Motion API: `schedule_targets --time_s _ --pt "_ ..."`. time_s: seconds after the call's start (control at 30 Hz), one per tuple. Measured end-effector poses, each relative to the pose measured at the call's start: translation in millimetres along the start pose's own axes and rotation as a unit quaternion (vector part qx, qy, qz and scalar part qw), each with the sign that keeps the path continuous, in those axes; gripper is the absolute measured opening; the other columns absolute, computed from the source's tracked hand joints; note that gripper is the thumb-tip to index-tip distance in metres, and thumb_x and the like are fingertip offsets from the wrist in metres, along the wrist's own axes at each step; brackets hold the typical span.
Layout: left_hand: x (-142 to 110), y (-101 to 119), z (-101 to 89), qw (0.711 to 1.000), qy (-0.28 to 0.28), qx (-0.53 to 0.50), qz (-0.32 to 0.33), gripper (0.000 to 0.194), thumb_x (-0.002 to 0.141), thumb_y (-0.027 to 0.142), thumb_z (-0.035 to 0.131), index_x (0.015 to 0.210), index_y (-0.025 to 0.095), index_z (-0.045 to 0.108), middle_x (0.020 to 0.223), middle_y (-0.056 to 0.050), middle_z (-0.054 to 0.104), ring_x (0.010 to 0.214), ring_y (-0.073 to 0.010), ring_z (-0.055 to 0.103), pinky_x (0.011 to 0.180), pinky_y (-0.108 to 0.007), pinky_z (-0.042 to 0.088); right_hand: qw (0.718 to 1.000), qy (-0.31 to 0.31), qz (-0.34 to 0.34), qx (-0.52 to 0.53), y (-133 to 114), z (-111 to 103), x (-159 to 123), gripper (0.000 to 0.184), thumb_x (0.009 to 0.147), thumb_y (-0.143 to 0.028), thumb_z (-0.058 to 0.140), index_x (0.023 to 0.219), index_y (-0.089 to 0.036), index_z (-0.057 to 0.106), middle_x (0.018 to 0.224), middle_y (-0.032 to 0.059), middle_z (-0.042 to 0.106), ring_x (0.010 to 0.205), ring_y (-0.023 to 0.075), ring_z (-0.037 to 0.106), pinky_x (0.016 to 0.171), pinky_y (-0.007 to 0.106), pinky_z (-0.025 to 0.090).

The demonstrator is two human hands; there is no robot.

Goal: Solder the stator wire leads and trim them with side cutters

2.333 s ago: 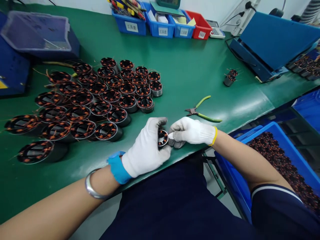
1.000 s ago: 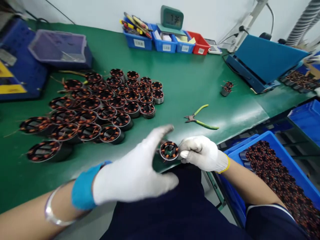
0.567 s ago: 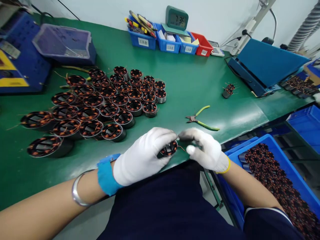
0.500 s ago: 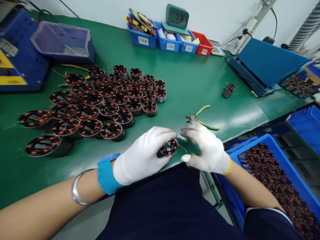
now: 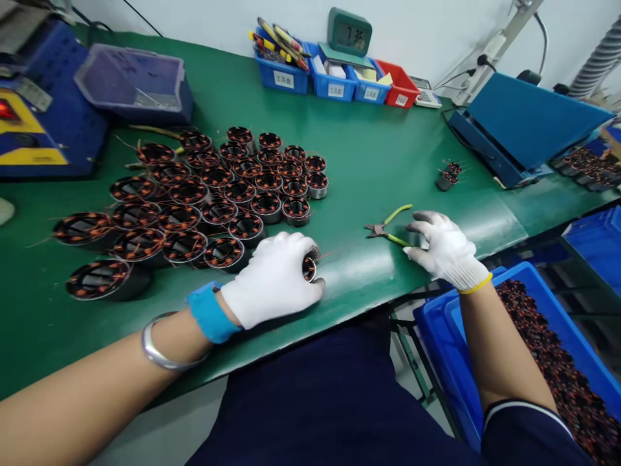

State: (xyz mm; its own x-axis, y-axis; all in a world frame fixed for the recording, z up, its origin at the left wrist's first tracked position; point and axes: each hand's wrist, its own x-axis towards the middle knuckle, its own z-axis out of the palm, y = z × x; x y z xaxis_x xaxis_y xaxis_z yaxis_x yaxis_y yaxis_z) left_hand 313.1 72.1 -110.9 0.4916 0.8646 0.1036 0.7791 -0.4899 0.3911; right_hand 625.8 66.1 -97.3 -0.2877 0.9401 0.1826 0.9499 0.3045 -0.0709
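Note:
My left hand (image 5: 274,278), in a white glove, is wrapped round a motor stator (image 5: 309,268) with copper windings near the table's front edge. Most of that stator is hidden by my fingers, and a thin copper wire sticks out to its right. My gloved right hand (image 5: 444,249) is at the handles of the green-handled cutting pliers (image 5: 388,226), with thumb and fingers apart. The pliers lie on the table, jaws pointing left. Several more stators (image 5: 224,254) stand grouped on the green table, left of and beyond my left hand.
Along the wall stand blue bins (image 5: 284,77), a red bin (image 5: 400,87) and a digital clock (image 5: 349,32). Two small stators (image 5: 447,178) are near a blue stand (image 5: 528,129). Below the table at right, a blue crate (image 5: 572,323) holds many stators. A purple bin (image 5: 136,84) stands at left.
My left hand has moved slightly left with the stator and set it lower against the table. My right hand has left the stator and moved right to the pliers' handles.

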Motion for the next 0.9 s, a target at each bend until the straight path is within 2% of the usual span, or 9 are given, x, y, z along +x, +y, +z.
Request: schedule_targets --time_s 0.13,0.27,0.33,0.43,0.5,0.63,0.77,0.83,0.9 --pt "5.3 -4.5 -2.2 0.998 -0.022 -0.055 -0.028 0.025 0.064 0.029 0.056 0.085 0.018 0.064 0.090 -0.010 0.065 0.089 -0.0291 0.059 0.082 -0.043 0.049 0.998 -0.062 -0.028 -0.004 5.3 9.7 -6.1 0.054 0.078 -0.040 0.062 0.125 -0.016 0.058 0.139 0.0133 0.047 0.128 0.0330 0.042 0.104 0.049 0.039" --pt "7.9 -5.9 -6.6 0.994 -0.050 -0.092 -0.036 0.023 0.068 0.030 0.054 0.085 0.018 0.065 0.091 -0.009 0.066 0.088 -0.0272 0.060 0.083 -0.040 0.049 0.998 -0.065 -0.006 0.007 18.1 14.0 14.4 0.116 0.052 -0.055 0.081 0.147 -0.010 0.032 0.152 0.0209 0.024 0.139 0.0398 0.024 0.109 0.052 0.033" --pt "8.3 -7.2 -8.7 0.991 -0.059 -0.116 -0.029 0.023 0.075 0.033 0.050 0.085 0.018 0.064 0.091 -0.008 0.067 0.088 -0.0258 0.061 0.083 -0.039 0.049 0.994 -0.113 -0.008 0.008 27.7 11.6 27.5 0.126 0.049 -0.056 0.082 0.150 -0.009 0.023 0.152 0.0225 0.024 0.140 0.0395 0.023 0.110 0.050 0.033" --pt "8.5 -10.6 -7.0 0.984 -0.060 -0.164 -0.023 0.029 0.084 0.035 0.041 0.087 0.017 0.063 0.089 -0.007 0.067 0.082 -0.0223 0.062 0.077 -0.035 0.049 0.985 -0.171 -0.013 -0.026 28.6 2.2 38.6 0.117 0.051 -0.057 0.080 0.149 -0.019 0.028 0.146 0.0180 0.036 0.129 0.0398 0.042 0.099 0.049 0.043" --pt "8.6 -12.9 -2.8 0.982 -0.048 -0.181 -0.028 0.028 0.085 0.035 0.041 0.087 0.017 0.063 0.088 -0.006 0.067 0.080 -0.0212 0.061 0.075 -0.033 0.049 0.979 -0.187 -0.005 -0.084 17.2 -4.9 39.8 0.101 0.053 -0.056 0.078 0.141 -0.024 0.041 0.134 0.0159 0.047 0.111 0.0389 0.055 0.086 0.047 0.048" --pt "9.1 -15.6 6.3 0.980 -0.017 -0.194 -0.037 0.025 0.084 0.035 0.044 0.082 0.018 0.062 0.086 -0.006 0.066 0.082 -0.0217 0.061 0.077 -0.034 0.049 0.965 -0.184 0.009 -0.189 -14.9 -10.0 35.7 0.054 0.065 -0.048 0.069 0.107 -0.016 0.063 0.101 0.0158 0.058 0.086 0.0339 0.061 0.071 0.042 0.047" --pt "9.3 -16.3 11.2 0.975 -0.012 -0.217 -0.053 0.022 0.085 0.034 0.046 0.084 0.018 0.062 0.082 -0.005 0.065 0.073 -0.0192 0.059 0.069 -0.032 0.048 0.966 -0.126 0.061 -0.217 -30.0 3.5 29.1 0.042 0.071 -0.042 0.062 0.100 -0.012 0.061 0.099 0.0183 0.057 0.083 0.0336 0.060 0.069 0.042 0.047" --pt "9.2 -16.3 12.3 0.972 -0.012 -0.225 -0.060 0.022 0.085 0.033 0.046 0.085 0.018 0.061 0.082 -0.005 0.065 0.069 -0.0179 0.058 0.064 -0.030 0.048 0.976 -0.070 0.085 -0.190 -29.1 14.9 25.6 0.042 0.076 -0.040 0.057 0.104 -0.010 0.059 0.109 0.0206 0.056 0.090 0.0345 0.058 0.074 0.043 0.048" --pt "9.1 -16.1 12.6 0.972 -0.012 -0.225 -0.059 0.022 0.085 0.033 0.047 0.086 0.018 0.062 0.083 -0.005 0.065 0.068 -0.0174 0.058 0.063 -0.030 0.047 0.989 -0.024 0.070 -0.132 -24.6 26.2 23.0 0.044 0.080 -0.036 0.052 0.115 -0.010 0.056 0.122 0.0200 0.052 0.103 0.0347 0.054 0.083 0.044 0.047"
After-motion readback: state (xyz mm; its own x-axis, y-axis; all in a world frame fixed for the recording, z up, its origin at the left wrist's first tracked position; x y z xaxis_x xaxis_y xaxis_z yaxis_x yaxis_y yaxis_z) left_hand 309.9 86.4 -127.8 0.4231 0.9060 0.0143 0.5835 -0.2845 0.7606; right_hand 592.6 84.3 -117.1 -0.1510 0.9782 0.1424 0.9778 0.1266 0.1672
